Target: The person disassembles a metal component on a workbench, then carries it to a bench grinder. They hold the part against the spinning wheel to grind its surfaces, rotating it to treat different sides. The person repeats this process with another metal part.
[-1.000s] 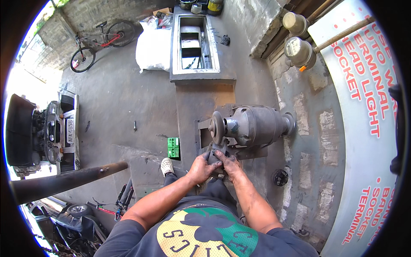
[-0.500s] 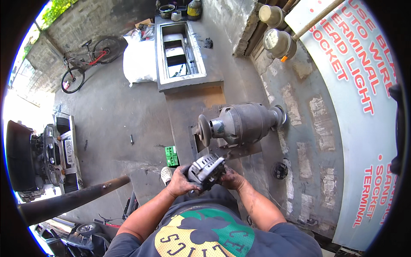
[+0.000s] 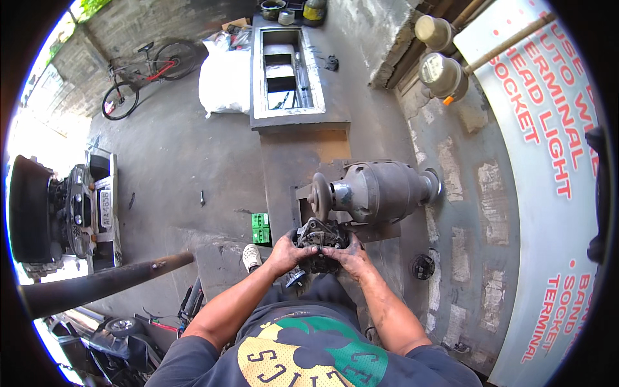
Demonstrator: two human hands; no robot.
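Note:
An alternator [image 3: 320, 236] is held between my two hands in front of my waist, its dark, bracketed side turned up. My left hand [image 3: 291, 252] grips it from the left, and my right hand [image 3: 350, 256] from the right. Both thumbs press on its near side and almost meet in the middle; most fingers are hidden beneath it. A small shiny metal part [image 3: 295, 277] shows below my left hand; whether it joins the alternator I cannot tell. Just beyond, a bench grinder motor [image 3: 380, 191] with a round wheel [image 3: 320, 195] on its shaft lies close to the alternator.
A green box [image 3: 260, 228] sits left of the bench [image 3: 277, 155]. A dark pole [image 3: 109, 284] juts in from the left. A dark round part [image 3: 422, 266] lies at right. Farther off are a metal-framed tray [image 3: 256, 77], a white sack [image 3: 222, 80] and a bicycle [image 3: 155, 74].
The alternator has been turned over: its silver, slotted housing faced up before, and the dark side faces up now. Both hands have shifted grip, with thumbs brought together. The whole view has shifted slightly.

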